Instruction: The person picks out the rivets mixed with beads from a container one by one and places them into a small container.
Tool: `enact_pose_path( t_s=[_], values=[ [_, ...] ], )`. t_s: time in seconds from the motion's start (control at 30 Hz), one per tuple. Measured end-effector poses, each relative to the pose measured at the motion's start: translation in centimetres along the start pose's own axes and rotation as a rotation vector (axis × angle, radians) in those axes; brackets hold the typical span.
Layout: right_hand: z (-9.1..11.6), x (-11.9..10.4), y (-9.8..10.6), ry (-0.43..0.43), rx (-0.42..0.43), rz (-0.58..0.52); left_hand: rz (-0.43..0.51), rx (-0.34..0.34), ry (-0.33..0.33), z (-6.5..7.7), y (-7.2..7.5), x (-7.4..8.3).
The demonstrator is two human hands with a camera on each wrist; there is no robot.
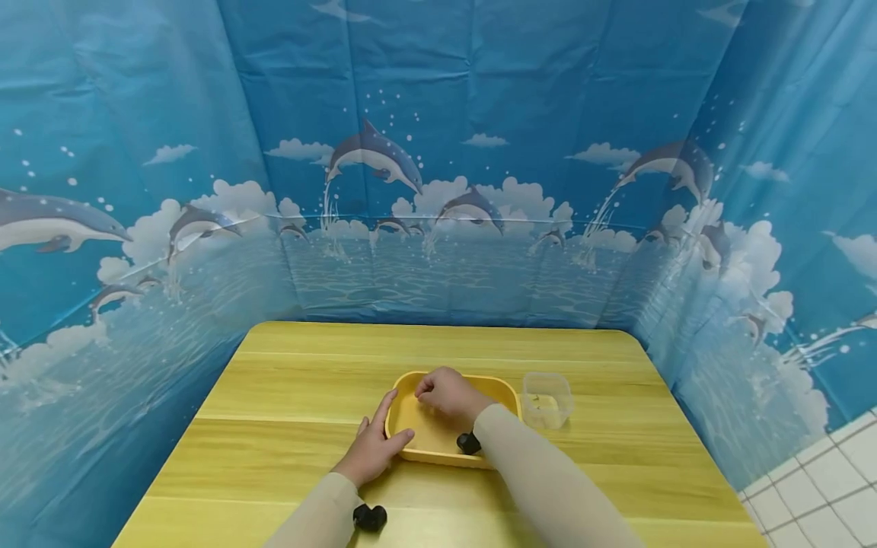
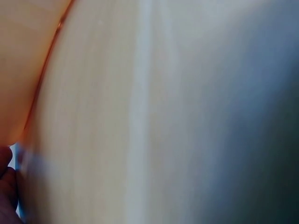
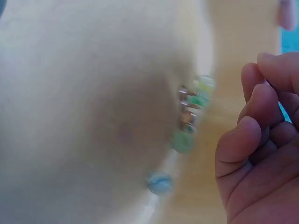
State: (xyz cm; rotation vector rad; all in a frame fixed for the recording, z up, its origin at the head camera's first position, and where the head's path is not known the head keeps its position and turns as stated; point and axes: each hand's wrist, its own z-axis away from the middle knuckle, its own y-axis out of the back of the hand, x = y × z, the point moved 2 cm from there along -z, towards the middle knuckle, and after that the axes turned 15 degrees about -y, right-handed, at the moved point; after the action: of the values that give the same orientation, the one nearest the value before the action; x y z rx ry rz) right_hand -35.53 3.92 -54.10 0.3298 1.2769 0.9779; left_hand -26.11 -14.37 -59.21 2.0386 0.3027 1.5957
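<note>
A shallow yellow tray (image 1: 438, 458) with rounded corners lies on the table. My left hand (image 1: 370, 449) holds its near left corner, the thumb over the rim and the index finger along the left side. Inside the tray, toward its far left, is my right hand (image 1: 448, 392), fingers curled and thumb against the index fingertip. Nothing shows between these fingertips in the right wrist view. Beside them, blurred, lie a green bead (image 3: 182, 141), a blue bead (image 3: 160, 183), a clear yellowish bead (image 3: 204, 84) and small metallic pieces (image 3: 188, 114). In the head view the right hand and forearm hide part of the tray.
A clear plastic box (image 1: 546, 399) stands just right of the tray, with tiny yellowish bits at its bottom. The wood-grain table (image 1: 274, 411) extends all round. A blue dolphin-print curtain (image 1: 438, 266) hangs behind and at both sides. Black cameras sit on both wrists.
</note>
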Motion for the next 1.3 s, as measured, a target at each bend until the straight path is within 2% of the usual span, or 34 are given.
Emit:
enact_pose_path(
  t_s=[0.23, 0.47, 0.67, 0.8, 1.3],
  values=[
    [1.3, -0.4, 2.9, 0.006, 0.045, 0.066, -0.024, 0.004, 0.005, -0.3, 0.0, -0.1],
    [3.4, 0.6, 6.7, 0.004, 0.080, 0.031, -0.029, 0.013, -0.004, -0.4, 0.0, 0.1],
    [4.6, 2.4, 9.4, -0.053, 0.122, 0.005, -0.012, 0.009, -0.006, -0.2, 0.1, 0.2],
    [5.3, 3.8, 10.6, -0.057, 0.154, 0.013, -0.011, 0.001, -0.009, -0.1, 0.1, 0.1],
    [8.0, 9.6, 13.5, -0.114, 0.168, -0.017, -0.011, 0.011, -0.021, 0.1, 0.1, 0.3]
  ],
)
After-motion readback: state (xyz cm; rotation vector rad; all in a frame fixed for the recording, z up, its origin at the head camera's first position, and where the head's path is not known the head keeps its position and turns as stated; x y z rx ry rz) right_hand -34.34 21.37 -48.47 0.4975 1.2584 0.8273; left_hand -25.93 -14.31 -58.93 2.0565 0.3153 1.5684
